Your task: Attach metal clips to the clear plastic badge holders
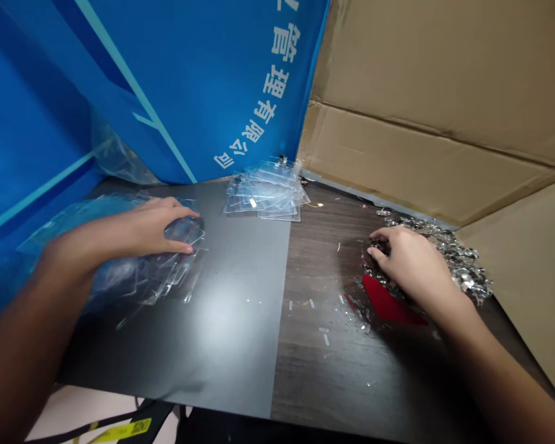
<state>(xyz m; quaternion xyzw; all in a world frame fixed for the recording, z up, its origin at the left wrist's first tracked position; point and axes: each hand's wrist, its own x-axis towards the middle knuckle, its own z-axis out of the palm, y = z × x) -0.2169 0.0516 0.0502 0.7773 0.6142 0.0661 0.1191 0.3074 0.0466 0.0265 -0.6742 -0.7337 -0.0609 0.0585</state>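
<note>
The open left hand (155, 228) spreads over loose clear plastic sleeves (178, 271); the curled right hand (409, 262) presses into a heap of shiny metal clips (462, 265).

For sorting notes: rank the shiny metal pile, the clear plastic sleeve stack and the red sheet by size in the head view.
Shiny metal pile, partly under the right hand, largest; clear plastic sleeve stack; red sheet smallest despite nearer the camera.

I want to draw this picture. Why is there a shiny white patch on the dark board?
Head view: the patch is glare, light bouncing off the smooth board; the right hand throws a dark shadow on the wood.
</note>
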